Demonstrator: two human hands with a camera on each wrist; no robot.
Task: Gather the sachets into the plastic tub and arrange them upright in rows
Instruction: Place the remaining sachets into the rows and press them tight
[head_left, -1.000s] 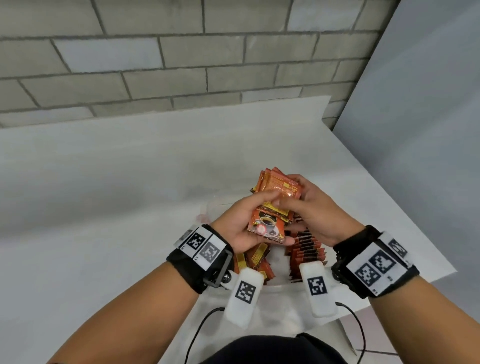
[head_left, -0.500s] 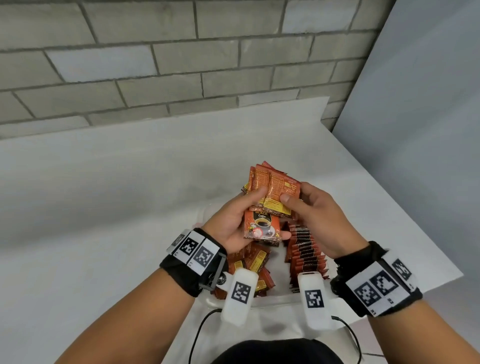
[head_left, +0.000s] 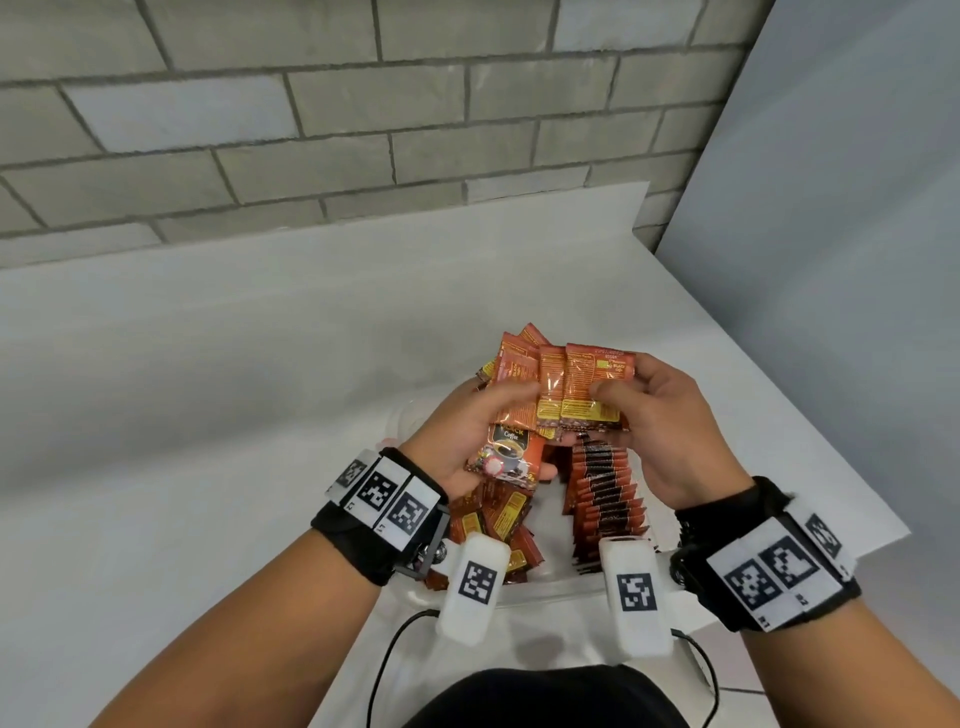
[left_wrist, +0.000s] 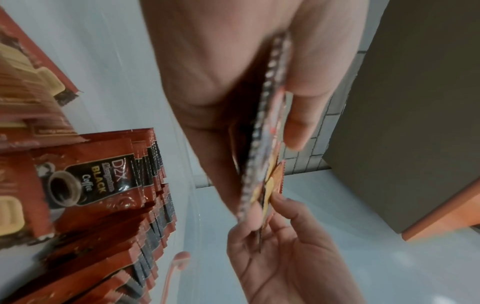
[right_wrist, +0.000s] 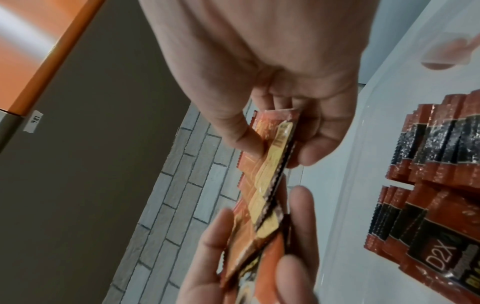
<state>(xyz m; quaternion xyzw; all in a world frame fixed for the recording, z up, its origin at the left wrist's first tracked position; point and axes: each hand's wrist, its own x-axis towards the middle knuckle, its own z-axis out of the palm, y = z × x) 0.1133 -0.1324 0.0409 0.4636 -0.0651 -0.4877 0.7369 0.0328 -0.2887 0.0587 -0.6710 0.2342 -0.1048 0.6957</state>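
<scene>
Both hands hold a fanned bunch of orange coffee sachets (head_left: 550, 384) above the clear plastic tub (head_left: 524, 597). My left hand (head_left: 483, 426) grips the bunch from the left, thumb on top; edge-on the sachets (left_wrist: 262, 144) show between its thumb and fingers. My right hand (head_left: 644, 410) pinches the rightmost sachets (right_wrist: 272, 162) of the fan. Inside the tub an upright row of sachets (head_left: 605, 493) stands on the right, and loose sachets (head_left: 498, 519) lie in a heap on the left. The standing row (left_wrist: 145, 185) shows "Black Coffee" fronts.
The tub sits on a white table (head_left: 208, 415) near its front right corner. A grey brick wall (head_left: 363, 130) runs behind and a grey panel (head_left: 841, 234) stands to the right. Cables (head_left: 389, 649) trail from the wrist cameras below the tub.
The bunch has fanned wider. My right hand has drawn the rightmost sachets out to the right while my left hand keeps the others.
</scene>
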